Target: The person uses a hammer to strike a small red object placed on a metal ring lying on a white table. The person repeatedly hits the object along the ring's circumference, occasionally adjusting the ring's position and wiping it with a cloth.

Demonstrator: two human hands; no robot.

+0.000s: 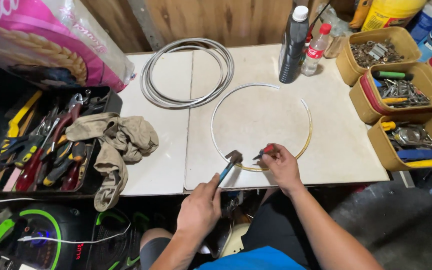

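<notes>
On the pale counter (pixel 326 150), our left hand (pixel 199 210) grips a hammer (pixel 230 164) at seven o'clock; our right hand (pixel 282 167) pinches a red-handled tool (pixel 264 151) against the metal ring (pixel 261 127), steadying it.

Can't really make out what my right hand (pixel 282 167) is pinching, just a red tip poking out past the fingers. My left hand (pixel 200 210) covers most of the hammer (pixel 230 164) handle. The pink sack (pixel 51 40) runs off the top-left edge. Bits in the top tub (pixel 378 52) are too small to tell apart.
</notes>
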